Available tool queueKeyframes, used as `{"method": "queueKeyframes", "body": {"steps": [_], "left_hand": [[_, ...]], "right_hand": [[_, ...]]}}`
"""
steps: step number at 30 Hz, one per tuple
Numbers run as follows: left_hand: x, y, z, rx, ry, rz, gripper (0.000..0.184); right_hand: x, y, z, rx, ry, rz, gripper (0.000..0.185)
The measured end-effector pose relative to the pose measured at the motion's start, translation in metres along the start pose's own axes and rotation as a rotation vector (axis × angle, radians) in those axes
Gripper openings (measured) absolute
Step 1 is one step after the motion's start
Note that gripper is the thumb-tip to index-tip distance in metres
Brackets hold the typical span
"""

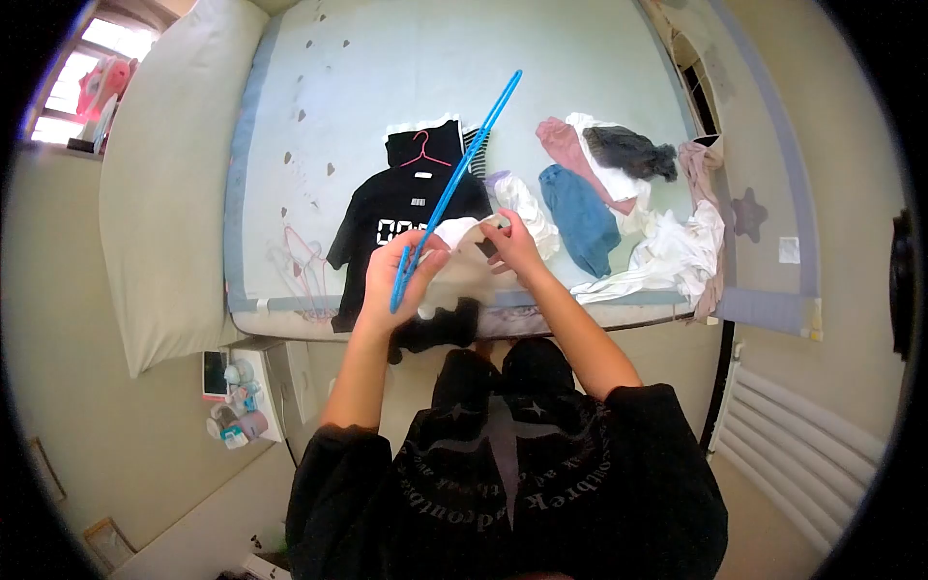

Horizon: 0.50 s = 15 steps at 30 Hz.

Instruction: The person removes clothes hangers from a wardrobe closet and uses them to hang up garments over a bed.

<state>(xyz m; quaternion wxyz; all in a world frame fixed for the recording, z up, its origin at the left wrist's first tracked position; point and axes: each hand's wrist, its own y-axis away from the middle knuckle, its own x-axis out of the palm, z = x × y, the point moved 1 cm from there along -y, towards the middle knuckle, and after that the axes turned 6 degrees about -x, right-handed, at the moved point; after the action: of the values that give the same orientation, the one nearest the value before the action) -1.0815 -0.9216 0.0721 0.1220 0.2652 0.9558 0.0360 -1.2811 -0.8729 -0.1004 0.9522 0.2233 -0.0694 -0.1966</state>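
My left hand point(399, 274) is closed around a blue clothes hanger point(471, 150), seen nearly edge-on and slanting up to the right. The same hand also grips one side of a light beige and white garment point(460, 275). My right hand point(514, 246) pinches the garment's other side near its upper edge. The garment hangs between both hands, over the bed's front edge; its kind is not clear. Behind it lies a black T-shirt point(372, 208) with white print, and a pink hanger point(422, 152) shows at its neck.
On the bed point(435, 58), right of my hands, lie a blue garment point(580, 220), a dark grey one point(630, 152) and crumpled white clothes point(677, 253). Pink hangers point(307, 261) lie at left. A long pillow point(179, 184) and a small bedside stand point(266, 391) are further left.
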Motion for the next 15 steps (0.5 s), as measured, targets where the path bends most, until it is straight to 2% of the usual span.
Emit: {"method": "queueKeyframes", "body": {"steps": [3, 4, 6, 10, 14, 15], "left_hand": [[-0.006, 0.002, -0.003, -0.046, -0.054, 0.028, 0.009], [-0.005, 0.002, 0.000, -0.024, -0.023, 0.010, 0.009], [-0.004, -0.001, 0.011, 0.020, 0.040, -0.027, 0.010], [-0.006, -0.008, 0.042, -0.035, 0.336, -0.174, 0.014], [-0.006, -0.016, 0.060, -0.165, 0.578, -0.272, 0.014], [-0.006, -0.020, 0.071, -0.163, 0.567, -0.334, 0.014]], "right_hand": [[-0.001, -0.012, -0.008, -0.012, 0.105, 0.146, 0.048], [-0.003, -0.013, -0.010, 0.035, 0.122, 0.120, 0.029], [-0.006, -0.014, -0.021, 0.043, -0.082, 0.057, 0.027], [-0.024, -0.002, -0.015, -0.003, -0.497, -0.045, 0.024], [-0.052, 0.006, 0.000, -0.041, -0.791, -0.044, 0.024], [-0.055, 0.010, 0.007, -0.043, -0.764, -0.069, 0.023]]}}
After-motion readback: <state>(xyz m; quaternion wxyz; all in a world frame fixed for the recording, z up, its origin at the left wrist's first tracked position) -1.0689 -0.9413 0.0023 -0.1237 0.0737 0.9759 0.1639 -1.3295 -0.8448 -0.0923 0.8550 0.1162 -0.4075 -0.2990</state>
